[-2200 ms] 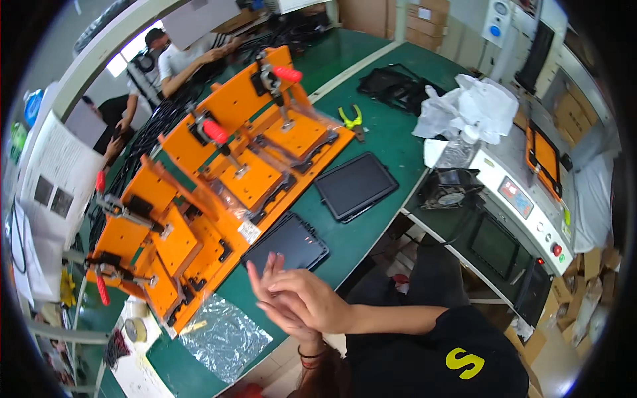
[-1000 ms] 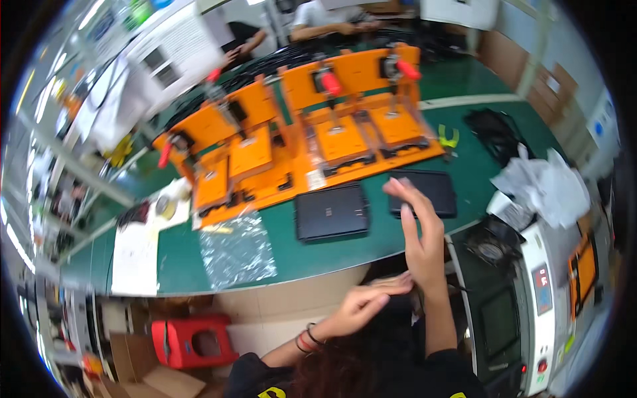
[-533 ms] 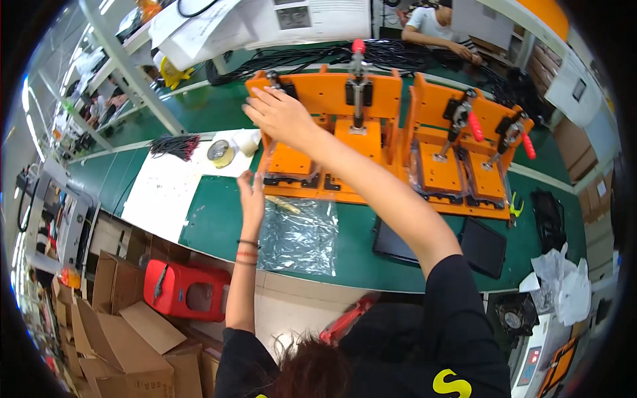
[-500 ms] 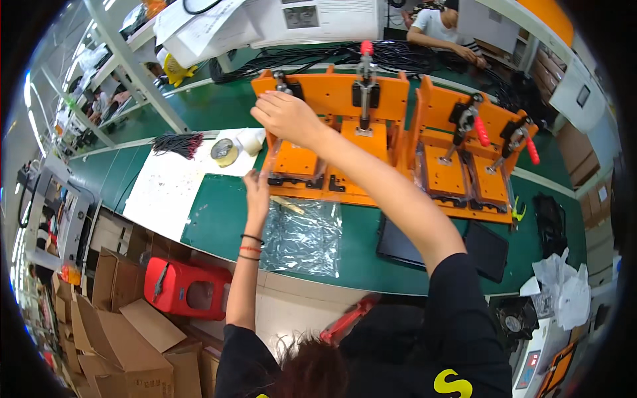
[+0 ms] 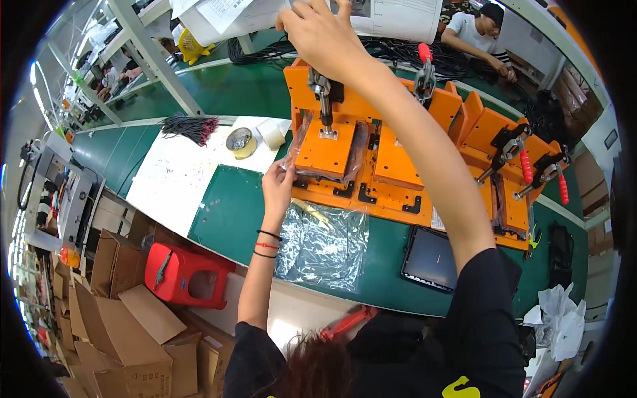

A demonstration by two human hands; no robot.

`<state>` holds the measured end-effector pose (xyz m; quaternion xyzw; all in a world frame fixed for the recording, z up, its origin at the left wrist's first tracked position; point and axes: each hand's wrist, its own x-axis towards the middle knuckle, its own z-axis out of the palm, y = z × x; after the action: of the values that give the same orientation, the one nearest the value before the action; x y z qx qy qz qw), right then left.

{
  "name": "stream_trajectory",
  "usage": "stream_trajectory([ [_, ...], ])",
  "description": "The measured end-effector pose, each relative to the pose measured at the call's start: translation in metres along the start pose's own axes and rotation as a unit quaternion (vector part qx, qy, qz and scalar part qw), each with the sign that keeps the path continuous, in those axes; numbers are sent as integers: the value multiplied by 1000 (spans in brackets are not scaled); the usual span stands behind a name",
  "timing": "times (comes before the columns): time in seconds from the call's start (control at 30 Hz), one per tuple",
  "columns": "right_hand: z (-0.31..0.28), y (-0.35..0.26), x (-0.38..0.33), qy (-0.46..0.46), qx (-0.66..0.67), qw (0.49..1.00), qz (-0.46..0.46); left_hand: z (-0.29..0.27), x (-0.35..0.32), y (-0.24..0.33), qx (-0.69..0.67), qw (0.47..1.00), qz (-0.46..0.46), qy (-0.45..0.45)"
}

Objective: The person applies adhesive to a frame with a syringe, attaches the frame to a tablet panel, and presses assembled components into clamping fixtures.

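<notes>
My right hand (image 5: 324, 41) is raised over the left toggle clamp (image 5: 322, 93) of an orange fixture. Its fingers curl at the clamp's top, where the handle is hidden behind them. Below, the clamp's plunger stands down on an orange pressing block (image 5: 325, 147). Clear plastic film (image 5: 359, 142) sticks out around that block. My left hand (image 5: 277, 189) is at the block's near left corner, its fingers closed on the film's edge there. On the bench just right of my left wrist lies a flat clear plastic bag (image 5: 322, 249).
A second clamp with an upright red handle (image 5: 424, 53) stands to the right, before another orange fixture (image 5: 494, 139). A dark flat case (image 5: 430, 259) lies near the front edge. Tape roll (image 5: 241, 142) and bundled wires (image 5: 190, 127) are at left. A co-worker (image 5: 479, 36) sits across.
My right hand has risen from in front of the left clamp to its top. The left clamp's plunger now shows down on the block. The view has shifted, moving the scene rightward.
</notes>
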<state>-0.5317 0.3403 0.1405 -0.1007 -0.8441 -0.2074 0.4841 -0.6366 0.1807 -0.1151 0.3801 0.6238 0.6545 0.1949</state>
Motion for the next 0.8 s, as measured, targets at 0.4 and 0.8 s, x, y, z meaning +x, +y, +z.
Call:
stream_trajectory([
  [0.4, -9, 20, -14, -48, -100, 984, 140, 15, -36, 33, -438, 880, -185, 0],
  [0.8, -26, -69, -206, -228, 16, 973, 27, 40, -35, 23, -375, 913, -138, -85],
])
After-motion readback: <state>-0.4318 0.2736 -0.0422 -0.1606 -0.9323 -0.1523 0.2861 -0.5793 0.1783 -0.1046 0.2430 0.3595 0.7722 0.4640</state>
